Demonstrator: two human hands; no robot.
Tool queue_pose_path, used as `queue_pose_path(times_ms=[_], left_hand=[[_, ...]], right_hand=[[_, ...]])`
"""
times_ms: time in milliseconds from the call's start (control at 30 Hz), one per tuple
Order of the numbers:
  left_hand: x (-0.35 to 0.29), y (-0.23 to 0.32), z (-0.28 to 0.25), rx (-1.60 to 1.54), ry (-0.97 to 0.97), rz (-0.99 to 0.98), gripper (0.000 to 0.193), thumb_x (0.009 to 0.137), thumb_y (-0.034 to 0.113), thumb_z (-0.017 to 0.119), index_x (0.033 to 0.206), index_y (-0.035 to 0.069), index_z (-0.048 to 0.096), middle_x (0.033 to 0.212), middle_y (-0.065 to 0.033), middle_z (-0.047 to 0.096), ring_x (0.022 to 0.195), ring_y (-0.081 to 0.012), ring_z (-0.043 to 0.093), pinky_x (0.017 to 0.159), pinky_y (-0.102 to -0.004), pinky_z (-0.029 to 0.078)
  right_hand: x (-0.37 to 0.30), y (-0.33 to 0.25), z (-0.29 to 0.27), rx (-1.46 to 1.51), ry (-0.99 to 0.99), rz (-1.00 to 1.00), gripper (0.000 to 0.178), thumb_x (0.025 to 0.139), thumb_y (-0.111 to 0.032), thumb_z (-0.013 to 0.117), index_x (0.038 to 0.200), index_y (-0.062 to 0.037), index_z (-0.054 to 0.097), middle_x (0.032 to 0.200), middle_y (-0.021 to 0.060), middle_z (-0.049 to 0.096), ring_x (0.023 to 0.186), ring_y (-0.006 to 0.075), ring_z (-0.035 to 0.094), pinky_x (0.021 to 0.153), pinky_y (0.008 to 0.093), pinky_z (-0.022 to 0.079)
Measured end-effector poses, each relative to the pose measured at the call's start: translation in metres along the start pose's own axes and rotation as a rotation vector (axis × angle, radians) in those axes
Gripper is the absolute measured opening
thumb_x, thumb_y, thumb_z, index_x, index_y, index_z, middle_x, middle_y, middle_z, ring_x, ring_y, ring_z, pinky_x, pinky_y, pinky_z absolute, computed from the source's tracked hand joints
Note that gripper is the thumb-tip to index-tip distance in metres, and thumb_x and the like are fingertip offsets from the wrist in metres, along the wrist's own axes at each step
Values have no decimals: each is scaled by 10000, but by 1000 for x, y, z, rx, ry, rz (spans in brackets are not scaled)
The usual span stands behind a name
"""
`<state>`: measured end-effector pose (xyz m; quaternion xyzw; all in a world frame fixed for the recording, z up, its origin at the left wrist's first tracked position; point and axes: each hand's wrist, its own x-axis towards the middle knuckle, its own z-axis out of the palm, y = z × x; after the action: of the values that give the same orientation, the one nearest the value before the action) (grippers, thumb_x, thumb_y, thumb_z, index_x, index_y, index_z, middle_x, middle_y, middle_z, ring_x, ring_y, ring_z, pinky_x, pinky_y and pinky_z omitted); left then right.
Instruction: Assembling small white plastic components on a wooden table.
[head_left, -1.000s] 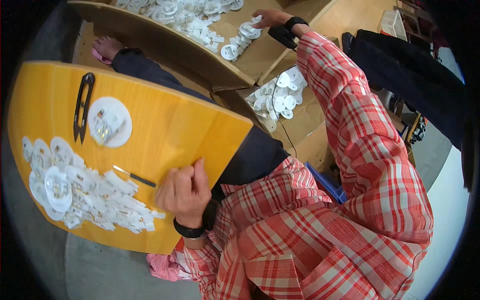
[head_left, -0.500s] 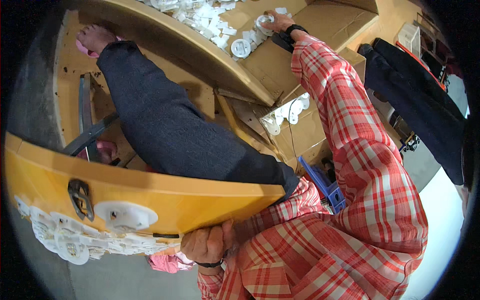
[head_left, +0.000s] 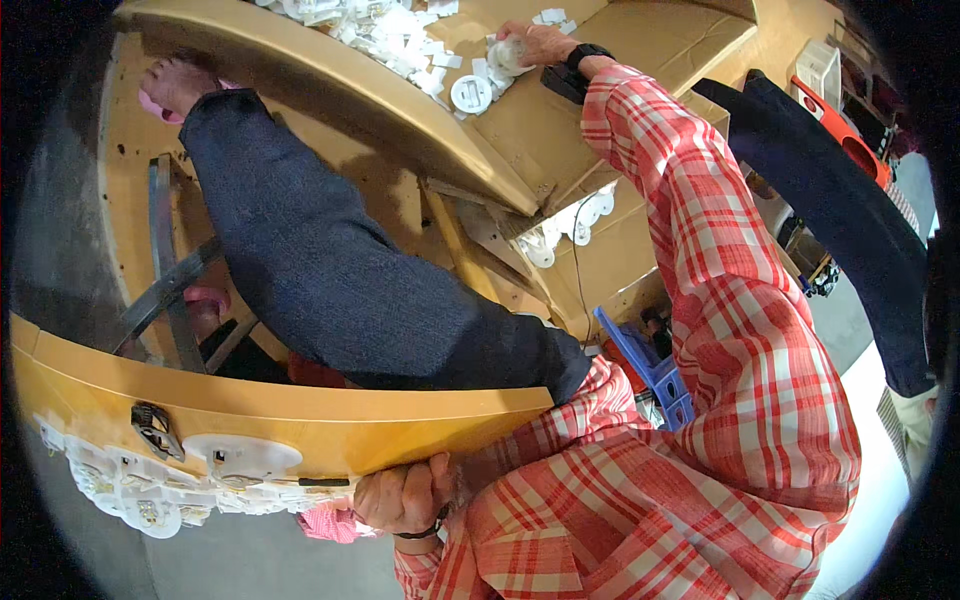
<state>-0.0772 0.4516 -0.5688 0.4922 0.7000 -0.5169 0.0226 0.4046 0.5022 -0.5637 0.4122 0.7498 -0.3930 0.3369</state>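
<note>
At the top, my right hand [head_left: 540, 45] reaches into a large cardboard box and has its fingers closed on a round white plastic part [head_left: 510, 58]. Next to it lies another white plastic disc [head_left: 470, 94]. A heap of small white plastic pieces [head_left: 385, 40] fills the box beyond. Low in the middle, my left hand [head_left: 403, 495] is curled into a fist beside the yellow tabletop [head_left: 400, 435]; whatever its fingers hold, if anything, is hidden. Close to that hand, white round parts [head_left: 140, 490] are spread along the tabletop, with a larger white disc [head_left: 243, 456] and a black clip [head_left: 157, 430].
A leg in dark trousers [head_left: 320, 260] stretches between tabletop and box, ending in a bare foot [head_left: 180, 85]. More white discs [head_left: 565, 230] lie in a second carton. A blue plastic object [head_left: 650, 370] stands below it. Dark cloth [head_left: 830, 190] and a red item [head_left: 840, 130] are at right.
My right hand has shifted slightly left, and the round part in it is tipped differently. The whole view has moved a little. More of the red item shows at right.
</note>
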Motion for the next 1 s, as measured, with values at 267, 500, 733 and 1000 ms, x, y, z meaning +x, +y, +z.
queue_pose_path(times_ms=[267,500,733,1000], left_hand=[[-2,-28,-9,18,14,-5,425,941,352,388,1321,178,468,1375,-35,419,1288,-183,343,1000,-388,237],[2,-35,-1,-4,85,-81,413,934,333,389,1308,185,483,1358,-34,443,1271,-168,372,999,-382,234],[7,-42,9,58,134,-94,417,946,328,363,1324,188,467,1360,-39,438,1283,-177,359,1037,-382,200],[-4,-48,-12,24,50,-76,432,950,331,351,1353,197,432,1374,-36,417,1302,-174,333,1049,-395,181]], right_hand=[[16,-9,5,82,162,41,775,640,-464,746,1254,-109,434,1165,147,554,1047,339,558,923,401,432],[28,-28,22,85,177,173,884,619,-614,704,1271,-85,428,1268,181,492,1178,363,463,978,399,388],[34,-65,35,-8,72,168,771,627,-643,674,1259,-276,431,1129,213,564,1138,377,480,932,409,417],[27,-70,30,75,74,190,958,546,-576,769,1285,-92,399,1129,189,596,1108,350,528,920,402,420]])
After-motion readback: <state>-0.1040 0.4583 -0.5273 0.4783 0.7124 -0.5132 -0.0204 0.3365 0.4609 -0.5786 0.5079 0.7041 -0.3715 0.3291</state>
